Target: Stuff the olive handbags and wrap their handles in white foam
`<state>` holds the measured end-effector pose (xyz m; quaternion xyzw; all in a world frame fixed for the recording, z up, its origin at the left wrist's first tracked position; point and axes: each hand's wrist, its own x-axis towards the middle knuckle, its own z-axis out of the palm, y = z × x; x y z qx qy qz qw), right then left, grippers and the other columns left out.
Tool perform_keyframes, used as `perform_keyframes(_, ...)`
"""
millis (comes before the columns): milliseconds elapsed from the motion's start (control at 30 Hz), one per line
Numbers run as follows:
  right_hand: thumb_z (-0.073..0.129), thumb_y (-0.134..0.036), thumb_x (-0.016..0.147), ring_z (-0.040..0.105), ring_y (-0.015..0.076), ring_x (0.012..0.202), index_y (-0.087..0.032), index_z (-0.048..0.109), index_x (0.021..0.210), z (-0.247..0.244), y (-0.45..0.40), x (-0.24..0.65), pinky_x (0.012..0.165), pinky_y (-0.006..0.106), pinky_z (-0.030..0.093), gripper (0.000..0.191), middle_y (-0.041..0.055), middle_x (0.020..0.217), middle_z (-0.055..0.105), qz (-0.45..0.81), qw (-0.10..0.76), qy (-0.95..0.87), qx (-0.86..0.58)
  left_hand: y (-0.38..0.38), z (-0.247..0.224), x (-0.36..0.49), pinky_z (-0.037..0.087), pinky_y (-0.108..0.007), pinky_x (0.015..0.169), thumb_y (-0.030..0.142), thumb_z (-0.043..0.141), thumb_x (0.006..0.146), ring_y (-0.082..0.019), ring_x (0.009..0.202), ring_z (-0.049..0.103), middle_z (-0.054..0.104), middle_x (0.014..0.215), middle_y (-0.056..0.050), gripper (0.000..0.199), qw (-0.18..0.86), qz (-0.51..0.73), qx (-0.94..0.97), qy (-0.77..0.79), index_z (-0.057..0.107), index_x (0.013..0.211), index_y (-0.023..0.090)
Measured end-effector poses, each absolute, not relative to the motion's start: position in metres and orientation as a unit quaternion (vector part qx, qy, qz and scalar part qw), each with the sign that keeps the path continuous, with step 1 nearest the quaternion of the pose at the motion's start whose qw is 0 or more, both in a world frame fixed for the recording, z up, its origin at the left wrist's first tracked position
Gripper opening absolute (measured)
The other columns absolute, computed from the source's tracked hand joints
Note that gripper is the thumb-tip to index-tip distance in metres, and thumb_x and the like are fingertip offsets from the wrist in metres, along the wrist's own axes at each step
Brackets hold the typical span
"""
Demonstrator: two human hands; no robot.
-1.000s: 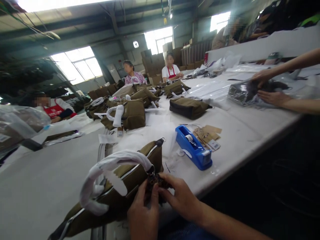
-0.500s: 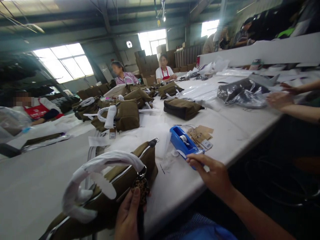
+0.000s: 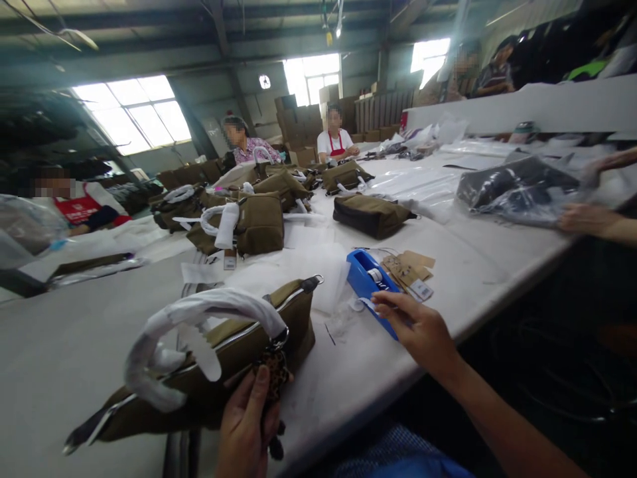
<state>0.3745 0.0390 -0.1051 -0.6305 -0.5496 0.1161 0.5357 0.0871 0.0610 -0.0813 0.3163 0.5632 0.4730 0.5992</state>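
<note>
An olive-green handbag [image 3: 279,335] with a silver zip lies in front of me, its handles [image 3: 204,305] wrapped in white padding. My left hand [image 3: 249,411] is closed on a leopard-print charm [image 3: 276,372], which hangs by the ring at the handle's base. To the right, a blue tape dispenser [image 3: 365,275] rests on the table. My right hand [image 3: 418,325] is at its near end, thumb and forefinger pinched on a white strip of tape [image 3: 369,303]. Part of the dispenser is hidden behind the fingers.
Brown cardboard tags [image 3: 405,265] lie beside the dispenser on the white table [image 3: 478,265]. Several olive bags [image 3: 263,222] stand further back. At right, a co-worker's hands [image 3: 590,219] handle a dark bag in clear plastic [image 3: 517,189]. Other people sit around the far side.
My right hand's fingers have shifted slightly up and back at the dispenser. The left hand with the charm sits a little further left. The co-worker's plastic-covered bag has moved right.
</note>
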Motion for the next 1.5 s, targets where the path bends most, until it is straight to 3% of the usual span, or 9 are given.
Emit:
perform_keyframes(167, 0.065, -0.034, 0.091, 0.068, 0.0257, 0.116, -0.018, 0.066, 0.132, -0.128, 0.096, 0.343, 0.093, 0.038, 0.062, 0.043, 0.0142, 0.14, 0.061, 0.197, 0.474, -0.589, -0.624, 0.058, -0.081, 0.088, 0.031, -0.013, 0.038, 0.059, 0.091, 0.055, 0.0, 0.043, 0.031, 0.073, 0.079, -0.003, 0.057, 0.596, 0.485, 0.305, 0.562, 0.075, 0.088, 0.015)
perform_keyframes(300, 0.065, -0.035, 0.091, 0.07, 0.0283, 0.11, -0.013, 0.06, 0.14, -0.143, 0.136, 0.333, 0.088, 0.039, 0.062, 0.054, 0.023, 0.159, 0.037, 0.165, 0.447, -0.564, -0.674, 0.057, -0.083, 0.088, 0.029, -0.011, 0.038, 0.062, 0.091, 0.053, -0.001, 0.045, 0.033, 0.068, 0.072, -0.001, 0.059, 0.599, 0.483, 0.307, 0.56, 0.076, 0.087, 0.016)
perform_keyframes(400, 0.064, -0.032, 0.092, 0.071, 0.0266, 0.102, -0.014, 0.058, 0.142, -0.139, 0.161, 0.335, 0.097, 0.042, 0.057, 0.054, 0.0216, 0.163, 0.029, 0.122, 0.419, -0.554, -0.709, 0.056, -0.082, 0.091, 0.026, -0.01, 0.038, 0.062, 0.091, 0.053, -0.001, 0.044, 0.031, 0.064, 0.067, 0.001, 0.058, 0.601, 0.491, 0.307, 0.55, 0.076, 0.085, 0.016)
perform_keyframes(567, 0.066, -0.019, 0.089, 0.067, 0.026, 0.107, -0.015, 0.066, 0.133, -0.125, 0.191, 0.345, 0.111, 0.041, 0.045, 0.043, 0.0178, 0.146, 0.055, 0.071, 0.351, -0.578, -0.733, 0.055, -0.081, 0.093, 0.02, -0.008, 0.039, 0.066, 0.089, 0.055, 0.002, 0.042, 0.026, 0.063, 0.063, 0.0, 0.06, 0.601, 0.498, 0.316, 0.539, 0.074, 0.081, 0.014)
perform_keyframes(800, 0.059, -0.017, 0.096, 0.063, 0.0297, 0.117, -0.016, 0.066, 0.132, -0.124, 0.19, 0.343, 0.099, 0.038, 0.05, 0.037, 0.0134, 0.133, 0.066, 0.001, 0.332, -0.591, -0.735, 0.057, -0.088, 0.091, 0.021, -0.009, 0.038, 0.067, 0.088, 0.057, 0.0, 0.042, 0.028, 0.057, 0.059, 0.002, 0.059, 0.603, 0.493, 0.324, 0.536, 0.074, 0.082, 0.015)
perform_keyframes(1067, 0.061, -0.02, 0.095, 0.064, 0.0268, 0.106, -0.022, 0.069, 0.127, -0.128, 0.184, 0.341, 0.09, 0.037, 0.05, 0.034, 0.0081, 0.114, 0.074, -0.018, 0.386, -0.592, -0.707, 0.057, -0.088, 0.092, 0.016, -0.011, 0.039, 0.067, 0.087, 0.059, 0.001, 0.043, 0.026, 0.062, 0.064, 0.0, 0.06, 0.611, 0.499, 0.337, 0.514, 0.072, 0.08, 0.013)
perform_keyframes(1233, 0.067, -0.023, 0.087, 0.064, 0.0254, 0.085, -0.022, 0.076, 0.09, -0.128, 0.179, 0.339, 0.081, 0.037, 0.05, 0.009, 0.006, 0.086, 0.074, 0.003, 0.455, -0.585, -0.672, 0.056, -0.087, 0.093, 0.018, -0.009, 0.039, 0.067, 0.087, 0.058, 0.002, 0.043, 0.025, 0.055, 0.058, 0.004, 0.06, 0.609, 0.501, 0.328, 0.52, 0.072, 0.08, 0.013)
perform_keyframes(1400, 0.056, -0.042, 0.095, 0.061, 0.0266, 0.112, -0.02, 0.064, 0.098, -0.093, 0.151, 0.344, 0.101, 0.044, 0.046, 0.023, 0.0116, 0.121, 0.07, -0.009, 0.601, -0.512, -0.613, 0.053, -0.085, 0.095, 0.018, -0.009, 0.038, 0.065, 0.088, 0.06, 0.002, 0.042, 0.025, 0.055, 0.058, 0.004, 0.058, 0.598, 0.516, 0.33, 0.517, 0.073, 0.083, 0.014)
perform_keyframes(1500, 0.052, -0.047, 0.099, 0.067, 0.0197, 0.089, -0.024, 0.057, 0.109, -0.067, 0.12, 0.358, 0.08, 0.035, 0.054, 0.026, 0.0074, 0.116, 0.071, 0.062, 0.698, -0.452, -0.551, 0.053, -0.085, 0.095, 0.018, -0.008, 0.038, 0.064, 0.087, 0.062, 0.002, 0.043, 0.026, 0.057, 0.06, 0.003, 0.056, 0.598, 0.52, 0.326, 0.514, 0.073, 0.084, 0.014)
